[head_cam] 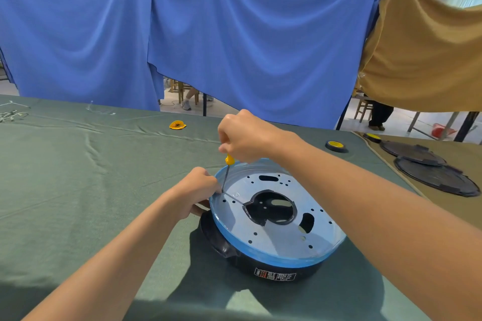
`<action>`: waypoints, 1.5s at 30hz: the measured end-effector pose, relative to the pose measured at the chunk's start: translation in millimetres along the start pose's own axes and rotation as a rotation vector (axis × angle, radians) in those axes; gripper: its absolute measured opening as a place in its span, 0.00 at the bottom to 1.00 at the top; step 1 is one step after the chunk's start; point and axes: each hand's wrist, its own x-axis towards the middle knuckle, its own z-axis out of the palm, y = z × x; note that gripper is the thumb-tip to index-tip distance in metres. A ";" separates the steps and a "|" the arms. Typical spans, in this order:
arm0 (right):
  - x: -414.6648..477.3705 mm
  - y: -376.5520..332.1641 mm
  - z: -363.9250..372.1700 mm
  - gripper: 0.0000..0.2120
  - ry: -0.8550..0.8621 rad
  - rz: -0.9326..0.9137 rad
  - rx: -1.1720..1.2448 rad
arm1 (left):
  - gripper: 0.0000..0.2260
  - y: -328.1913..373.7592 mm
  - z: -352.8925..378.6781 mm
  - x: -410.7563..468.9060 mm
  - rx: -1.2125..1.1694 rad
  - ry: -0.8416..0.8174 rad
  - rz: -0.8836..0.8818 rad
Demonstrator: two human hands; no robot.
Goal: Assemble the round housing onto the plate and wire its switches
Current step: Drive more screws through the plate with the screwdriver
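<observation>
Two grips engaged. Right grip [245, 135] clenched round screwdriver [229, 159], near-upright, tip at left rim of plate [273, 237]; left grip [195, 190] clasping rim alongside.

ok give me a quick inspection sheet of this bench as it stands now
surface: creased green cloth over the table
job's things: metal plate lies on the black round housing; no switches seen
clutter: tape roll, yellow scrap, two black discs far right
hands: right hand grips a yellow screwdriver, tip on the plate; left hand curled at the plate's rim, grasp unclear
cables: loose wires far left
surroundings: blue curtain, tan curtain hung behind
</observation>
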 end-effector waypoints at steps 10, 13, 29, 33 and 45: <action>-7.3 -5.8 -17.1 0.11 -0.256 0.056 0.056 | 0.04 0.1 0.7 -0.1 -0.009 0.023 -0.022; -11.8 -2.5 -15.8 0.10 -0.144 0.064 0.027 | 0.04 -0.6 -0.8 -3.3 0.033 0.028 0.019; -74.8 85.0 65.6 0.06 0.476 0.615 0.551 | 0.04 25.3 1.0 -23.0 0.787 0.271 0.320; -81.7 89.2 78.2 0.04 0.416 0.659 0.611 | 0.05 24.9 3.2 -21.4 0.883 0.285 0.316; -99.1 96.8 74.5 0.09 0.401 0.478 0.466 | 0.10 30.4 10.7 -22.8 0.982 0.204 0.357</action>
